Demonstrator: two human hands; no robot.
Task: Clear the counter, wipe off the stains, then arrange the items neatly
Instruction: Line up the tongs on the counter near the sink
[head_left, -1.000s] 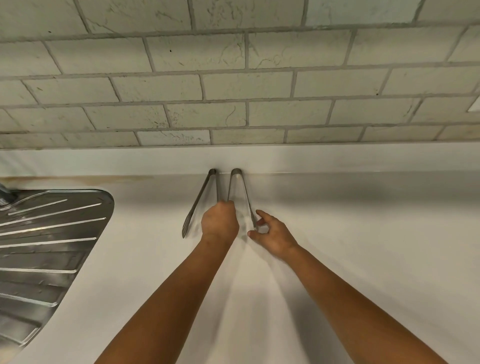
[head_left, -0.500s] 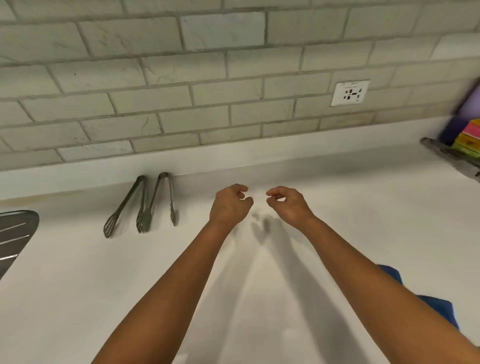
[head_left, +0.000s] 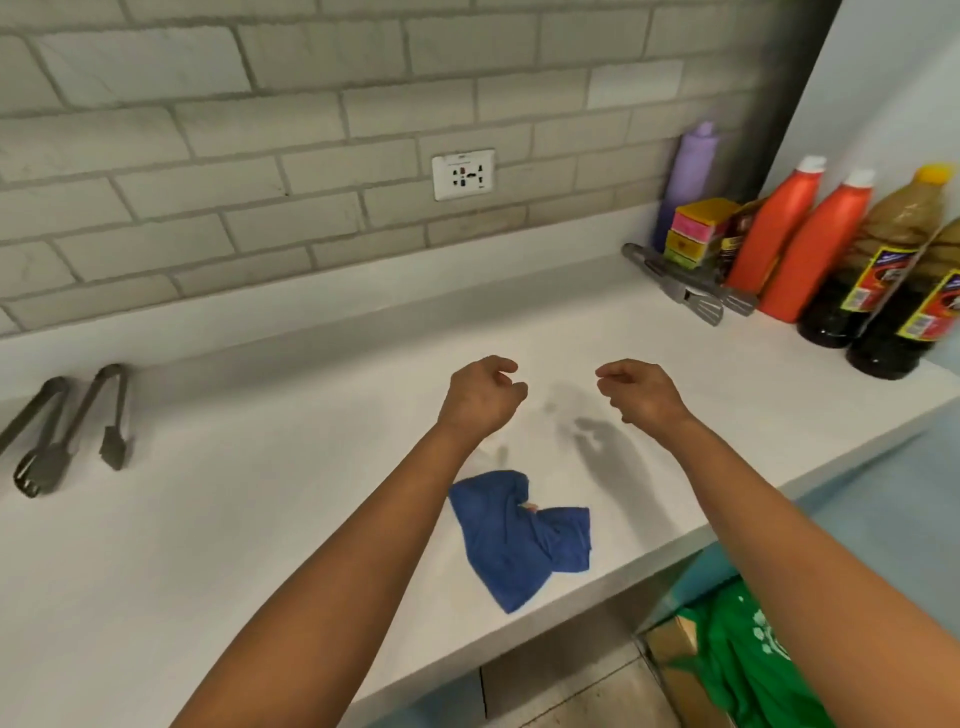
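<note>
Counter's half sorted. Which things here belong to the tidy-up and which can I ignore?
Job: two tongs; blue cloth; spatulas; sponge stack; orange bottles; dark sauce bottles; purple bottle.
Ignore: wall socket; green bag below the counter.

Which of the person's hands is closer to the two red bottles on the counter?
The right hand. It hovers left of and nearer the counter edge than the red bottles, while the left hand is farther left, above the blue cloth.

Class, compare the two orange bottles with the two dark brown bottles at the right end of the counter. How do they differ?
The orange plastic bottles have white caps and show no labels; the dark brown bottles have yellow caps and yellow-and-red labels. The orange ones are opaque, the brown ones see-through with dark liquid. All stand upright together.
</note>
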